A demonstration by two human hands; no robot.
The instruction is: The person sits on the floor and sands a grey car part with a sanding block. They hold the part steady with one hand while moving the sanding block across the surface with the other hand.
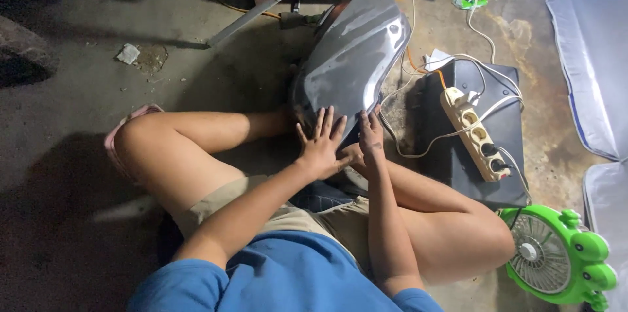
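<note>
Quick count: one glossy grey panel (353,57) at 12 o'clock, two hands on it, one power strip (474,132) and one black case (487,174) at 3, one green fan (556,256) at 4.

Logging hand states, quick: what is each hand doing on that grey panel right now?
Left hand: open, fingers spread, flat on the grey panel.
Right hand: open, fingers resting on the panel's near edge; holds nothing that can be seen.
</note>
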